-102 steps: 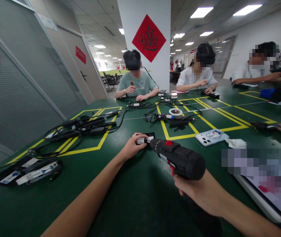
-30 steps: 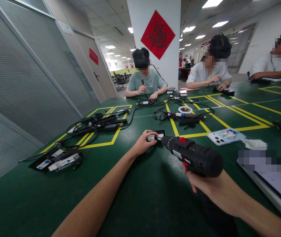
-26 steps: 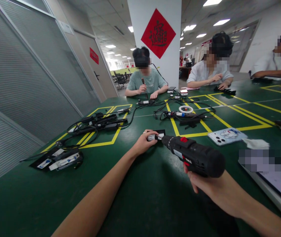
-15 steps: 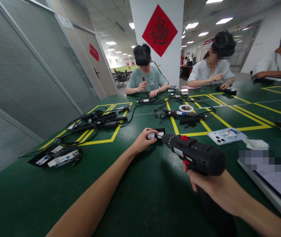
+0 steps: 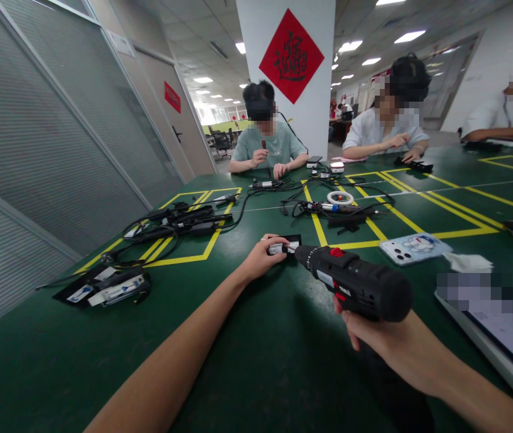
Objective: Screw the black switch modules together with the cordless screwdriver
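My left hand [image 5: 260, 260] is closed on a small black part with a white label [image 5: 281, 247], pressing it to the green table [image 5: 247, 361]. My right hand [image 5: 385, 343] grips a black cordless drill [image 5: 355, 284] with red switches. The drill's chuck points at the small part and its tip touches or nearly touches it. A ring shows on one finger of my left hand.
A phone in a cartoon case [image 5: 414, 246] and a tissue [image 5: 467, 262] lie to the right. Black adapters and cables [image 5: 175, 221] pile at the left, labelled black parts [image 5: 107, 288] nearer. A white ring [image 5: 340, 197] sits ahead. Three people sit across the table. Tablet [image 5: 500, 331] at right.
Both hands keep their hold; drill and small part stay together. Only my head has shifted, moving the view slightly since the earliest frame.
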The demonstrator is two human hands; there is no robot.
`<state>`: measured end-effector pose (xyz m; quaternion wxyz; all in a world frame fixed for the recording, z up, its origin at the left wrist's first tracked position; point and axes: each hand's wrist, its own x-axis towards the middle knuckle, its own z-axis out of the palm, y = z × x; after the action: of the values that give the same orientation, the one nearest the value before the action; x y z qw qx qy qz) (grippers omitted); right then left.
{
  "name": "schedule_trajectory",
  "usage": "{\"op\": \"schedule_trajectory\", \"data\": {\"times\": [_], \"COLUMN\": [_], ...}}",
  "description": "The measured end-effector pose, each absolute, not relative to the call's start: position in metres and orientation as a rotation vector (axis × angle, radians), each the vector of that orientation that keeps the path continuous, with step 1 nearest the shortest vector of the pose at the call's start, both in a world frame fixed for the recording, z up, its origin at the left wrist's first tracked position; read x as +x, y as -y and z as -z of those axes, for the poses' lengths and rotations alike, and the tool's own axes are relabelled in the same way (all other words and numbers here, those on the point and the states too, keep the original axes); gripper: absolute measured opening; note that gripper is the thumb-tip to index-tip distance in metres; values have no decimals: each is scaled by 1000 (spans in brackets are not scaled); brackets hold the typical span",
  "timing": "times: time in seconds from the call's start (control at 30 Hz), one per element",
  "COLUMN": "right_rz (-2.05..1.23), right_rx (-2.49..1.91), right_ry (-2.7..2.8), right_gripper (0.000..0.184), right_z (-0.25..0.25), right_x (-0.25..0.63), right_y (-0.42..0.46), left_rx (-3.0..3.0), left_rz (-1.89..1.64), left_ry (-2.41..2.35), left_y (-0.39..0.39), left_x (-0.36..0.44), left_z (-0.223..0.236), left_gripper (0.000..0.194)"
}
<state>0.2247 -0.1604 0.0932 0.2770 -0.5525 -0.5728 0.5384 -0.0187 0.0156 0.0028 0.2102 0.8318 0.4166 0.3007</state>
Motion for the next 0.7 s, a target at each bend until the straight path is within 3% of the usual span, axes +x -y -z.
{"op": "schedule_trajectory", "data": {"times": [0.7], "right_rz": [-1431], "right_rx": [-1492], "right_ry": [1552], "right_gripper": [10], "right_z": [-96], "right_x": [225], "right_y": [161], "left_rx": [2329], "left_rz": [-846], "left_ry": [-1144], "left_y": [-16], "left_x": [-20], "left_z": [-3], "left_gripper": [30]}}
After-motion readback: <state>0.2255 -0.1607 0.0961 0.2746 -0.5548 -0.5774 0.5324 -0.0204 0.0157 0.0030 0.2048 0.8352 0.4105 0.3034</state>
